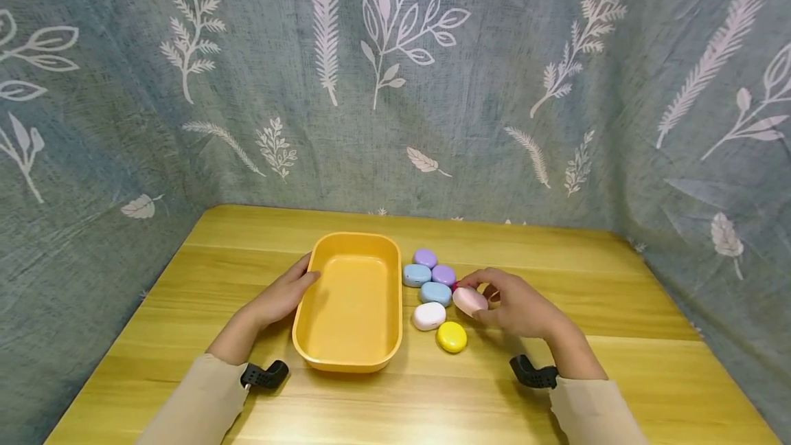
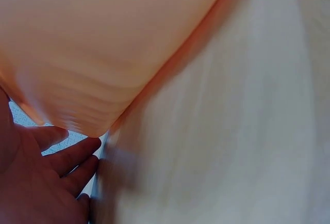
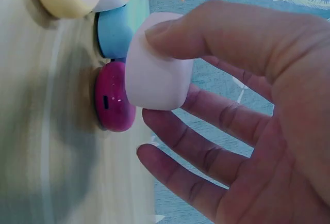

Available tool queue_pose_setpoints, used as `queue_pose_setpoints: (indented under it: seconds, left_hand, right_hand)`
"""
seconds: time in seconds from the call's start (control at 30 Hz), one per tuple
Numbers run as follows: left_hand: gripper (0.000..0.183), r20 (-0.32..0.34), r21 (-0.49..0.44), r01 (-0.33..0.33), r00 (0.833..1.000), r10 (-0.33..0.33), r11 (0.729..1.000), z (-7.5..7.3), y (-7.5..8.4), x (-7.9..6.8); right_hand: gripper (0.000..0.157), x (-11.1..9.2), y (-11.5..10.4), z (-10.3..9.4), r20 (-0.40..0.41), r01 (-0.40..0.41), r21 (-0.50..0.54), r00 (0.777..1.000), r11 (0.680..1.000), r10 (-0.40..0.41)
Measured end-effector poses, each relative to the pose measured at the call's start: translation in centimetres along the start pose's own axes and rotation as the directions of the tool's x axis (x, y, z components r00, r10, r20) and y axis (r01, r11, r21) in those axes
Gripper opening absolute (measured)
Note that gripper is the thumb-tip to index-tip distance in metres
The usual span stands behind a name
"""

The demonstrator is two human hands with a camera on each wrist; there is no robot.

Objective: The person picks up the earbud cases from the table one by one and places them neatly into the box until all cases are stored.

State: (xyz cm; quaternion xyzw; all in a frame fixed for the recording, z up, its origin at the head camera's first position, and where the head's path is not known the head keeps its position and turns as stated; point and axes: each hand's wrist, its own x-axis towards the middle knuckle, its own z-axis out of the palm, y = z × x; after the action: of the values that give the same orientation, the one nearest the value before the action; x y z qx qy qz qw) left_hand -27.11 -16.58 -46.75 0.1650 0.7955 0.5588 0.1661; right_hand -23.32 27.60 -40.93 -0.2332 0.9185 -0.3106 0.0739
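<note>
My left hand (image 1: pixel 287 296) grips the left side of a yellow-orange plastic bin (image 1: pixel 398 307), thumb over the rim and fingers along the outer wall. Nothing lies inside the bin. In the left wrist view the fingers (image 2: pixel 72 154) are at its lower corner. My right hand (image 1: pixel 516 304) pinches a pale pink earbud case (image 3: pixel 157 72) between thumb and fingers. In the right wrist view a magenta earbud case (image 3: pixel 114 97) with a small port stands on the table just behind it. A light blue case (image 1: pixel 436 293) lies to the left of the held one.
Between bin and right hand are two purple cases (image 1: pixel 424 258), another blue case (image 1: pixel 417 275), a whitish case (image 1: pixel 429 316) and a round yellow case (image 1: pixel 452 337). They lie on a wooden table (image 1: pixel 556 259). A leaf-patterned curtain (image 1: pixel 346 150) hangs behind and at both sides.
</note>
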Motion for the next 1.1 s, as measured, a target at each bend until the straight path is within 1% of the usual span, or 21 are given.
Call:
queue_pose_setpoints:
  seconds: [0.17, 0.4, 0.6, 0.83, 0.93, 1.1]
  left_hand:
    - [0.063, -0.009, 0.001, 0.010, 1.000, -0.010, 1.000, 0.1, 0.0, -0.1]
    - [0.063, 0.001, -0.011, 0.006, 1.000, -0.006, 1.000, 0.1, 0.0, 0.0]
    - [0.062, -0.002, -0.002, 0.008, 1.000, -0.008, 1.000, 0.0, -0.2, 0.1]
    - [0.060, -0.007, -0.008, 0.006, 1.000, -0.006, 1.000, 0.0, -0.4, 0.2]
    - [0.061, 0.000, -0.005, 0.000, 1.000, 0.000, 1.000, 0.0, -0.5, 0.1]
    - [0.061, -0.011, -0.006, 0.006, 1.000, -0.006, 1.000, 0.0, -0.4, 0.2]
  right_hand:
    - [0.047, 0.0, -0.5, -0.1, -0.036, 0.044, -0.015, 0.998, 0.999, -0.044]
    - [0.048, 0.4, -1.6, -0.2, -0.038, 0.091, -0.023, 0.995, 0.996, -0.092]
    - [0.050, 1.0, -2.5, -0.2, -0.035, 0.138, -0.040, 0.990, 0.990, -0.140]
    - [0.049, 1.5, -3.5, -0.3, -0.016, 0.124, -0.047, 0.992, 0.991, -0.125]
    - [0.049, 1.7, -3.8, -0.4, -0.008, 0.136, -0.050, 0.991, 0.989, -0.136]
    - [0.048, 1.9, -4.3, -0.4, -0.008, 0.152, -0.066, 0.988, 0.986, -0.153]
